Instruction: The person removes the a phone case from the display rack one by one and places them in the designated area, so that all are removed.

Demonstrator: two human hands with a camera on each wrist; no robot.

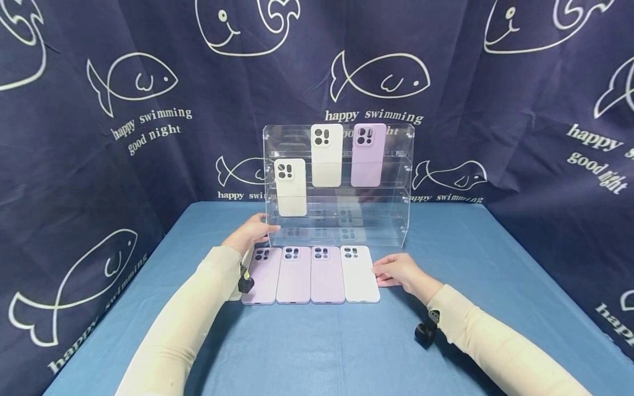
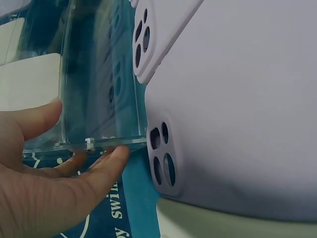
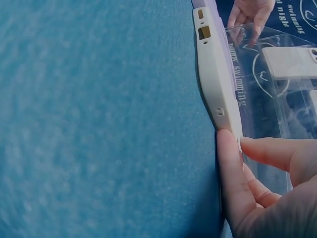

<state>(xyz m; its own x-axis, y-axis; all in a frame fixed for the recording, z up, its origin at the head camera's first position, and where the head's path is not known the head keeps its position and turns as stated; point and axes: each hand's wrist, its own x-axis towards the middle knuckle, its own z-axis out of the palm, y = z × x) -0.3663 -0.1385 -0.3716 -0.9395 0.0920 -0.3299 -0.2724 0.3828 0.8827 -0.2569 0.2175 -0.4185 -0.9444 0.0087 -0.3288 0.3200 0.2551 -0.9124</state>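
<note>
My left hand [image 1: 251, 231] grips the left side edge of a clear acrylic display stand [image 1: 386, 214]; in the left wrist view its thumb and fingers lie on either side of the edge. My right hand [image 1: 400, 270] pinches the right edge of a white phone case [image 1: 360, 278], which lies at the right end of a row. The right wrist view shows thumb and finger on that case's rim [image 3: 213, 74]. Three purple cases [image 1: 327, 280] lie beside it. A further pale case [image 1: 234, 297] at the left end is mostly hidden under my left wrist.
On the stand, a white case [image 1: 291, 190] leans at lower left, another white case [image 1: 327, 159] higher up, and a purple case [image 1: 368, 159] right of it. Blue cloth [image 1: 317, 352] covers the table. A dark fish-print curtain [image 1: 277, 99] hangs behind.
</note>
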